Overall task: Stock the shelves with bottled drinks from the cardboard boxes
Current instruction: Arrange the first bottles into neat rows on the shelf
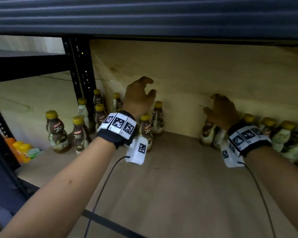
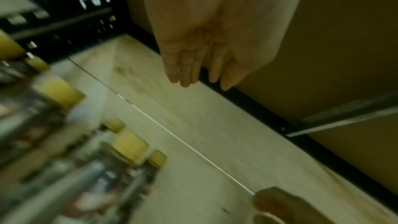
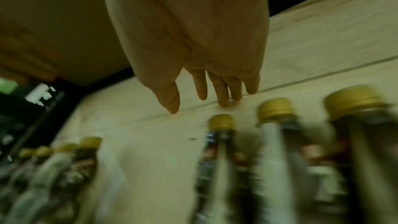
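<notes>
Reaching deep into the shelf [image 1: 170, 177], both hands are empty: the left hand [image 1: 138, 96] hovers with fingers loosely spread above the bottles at 11 o'clock, the right hand [image 1: 222, 111] hangs likewise relaxed over the row at 2 o'clock, its fingers [image 3: 221, 91] straight and close to the back board [image 1: 213, 74]; whether they touch it I cannot tell. The two hands are well apart and grip nothing.

The bottles stand upright in two clusters: a left group [image 1: 79, 131] around the black post [image 1: 83, 74] and over to 12 o'clock, and a right row [image 1: 282, 134] packed along the back board toward 3 o'clock. The middle of the shelf between them is bare wood. No cardboard box is in view.

Judging by their look, these are small plastic bottles with gold caps [image 3: 275, 108] and glossy sleeve labels: fairly light but full, stiff enough to squeeze firmly, likely a bit slick on the label. The waisted body just under the shoulder seems the best hold; taking one by the cap alone would let it swing. Standing close and narrow-footed, they would probably topple like skittles if nudged, so each wants setting down straight, beside its neighbour, without brushing it
</notes>
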Available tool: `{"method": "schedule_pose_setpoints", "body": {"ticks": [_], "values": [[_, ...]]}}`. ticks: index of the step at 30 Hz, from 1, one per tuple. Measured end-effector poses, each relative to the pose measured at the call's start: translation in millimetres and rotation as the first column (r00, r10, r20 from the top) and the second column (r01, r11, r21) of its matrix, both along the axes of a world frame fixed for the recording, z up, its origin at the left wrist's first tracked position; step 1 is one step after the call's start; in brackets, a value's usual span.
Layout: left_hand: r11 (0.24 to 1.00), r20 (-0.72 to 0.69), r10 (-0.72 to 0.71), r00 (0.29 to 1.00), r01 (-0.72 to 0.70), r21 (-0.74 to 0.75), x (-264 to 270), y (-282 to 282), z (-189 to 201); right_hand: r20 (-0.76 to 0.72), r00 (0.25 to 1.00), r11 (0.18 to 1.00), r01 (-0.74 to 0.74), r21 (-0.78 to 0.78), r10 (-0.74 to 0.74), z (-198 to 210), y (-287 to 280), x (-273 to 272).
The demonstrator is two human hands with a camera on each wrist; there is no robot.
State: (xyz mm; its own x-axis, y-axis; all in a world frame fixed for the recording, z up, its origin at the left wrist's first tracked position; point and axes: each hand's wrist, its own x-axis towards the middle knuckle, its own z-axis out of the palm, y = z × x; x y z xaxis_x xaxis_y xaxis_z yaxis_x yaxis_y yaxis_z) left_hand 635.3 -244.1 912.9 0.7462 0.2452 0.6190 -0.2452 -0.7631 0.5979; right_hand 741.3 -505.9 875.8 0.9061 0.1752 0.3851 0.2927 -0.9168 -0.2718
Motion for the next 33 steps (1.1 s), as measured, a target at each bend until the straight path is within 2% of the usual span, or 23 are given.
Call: {"method": "schedule_pose_setpoints", "body": {"ticks": [3,5,9,11,14,17,19,21,24,26,29,33], "values": [[0.990,-0.076,-0.134,0.988,0.131,-0.042,30.7,-50.1,-13.1,-0.061,0.998,0.932,0.007,-0.363,-0.031,-11.4,-29.6,-0.8],[0.978,-0.206,-0.209,0.956,0.205,-0.042,53.9,-85.5,-32.1,-0.022,1.000,0.896,-0.013,-0.443,0.004,-22.5,-36.0,-15.4],[0.946,-0.414,-0.323,0.851,0.293,-0.136,92.1,-140.3,-68.0,0.181,0.966,0.856,-0.069,-0.512,0.186,-46.4,-44.5,-48.8],[0.933,-0.462,-0.354,0.813,0.337,-0.124,106.2,-157.4,-78.2,0.214,0.940,0.868,-0.134,-0.478,0.264,-57.8,-54.5,-63.0],[0.870,-0.526,-0.441,0.727,0.491,-0.050,114.5,-178.7,-89.2,0.059,0.940,0.875,-0.287,-0.389,0.335,-67.8,-68.1,-80.6],[0.837,-0.527,-0.496,0.690,0.541,-0.081,111.9,-195.8,-96.8,-0.060,0.947,0.934,-0.321,-0.153,0.316,-71.4,-88.2,-89.1],[0.809,-0.489,-0.571,0.659,0.555,-0.196,113.8,-200.3,-98.7,-0.064,0.959,0.960,-0.273,0.058,0.277,-67.7,-102.7,-95.6],[0.805,-0.467,-0.583,0.665,0.553,-0.217,120.2,-205.4,-95.2,-0.056,0.970,0.952,-0.222,0.208,0.238,-60.5,-117.8,-102.4],[0.849,-0.450,-0.505,0.736,0.519,-0.104,123.6,-216.3,-87.5,-0.099,0.975,0.919,-0.153,0.363,0.201,-51.3,-135.6,-110.2],[0.845,-0.432,-0.510,0.743,0.528,-0.089,121.9,-219.6,-86.0,-0.100,0.976,0.895,-0.132,0.425,0.192,-50.7,-142.4,-113.5],[0.801,-0.441,-0.557,0.703,0.595,-0.064,104.5,-204.4,-82.1,-0.104,0.979,0.882,-0.108,0.460,0.173,-52.2,-140.5,-113.9],[0.710,-0.469,-0.625,0.624,0.704,-0.010,58.0,-149.3,-79.5,-0.080,0.973,0.901,-0.166,0.401,0.215,-51.9,-105.6,-110.9]]}}
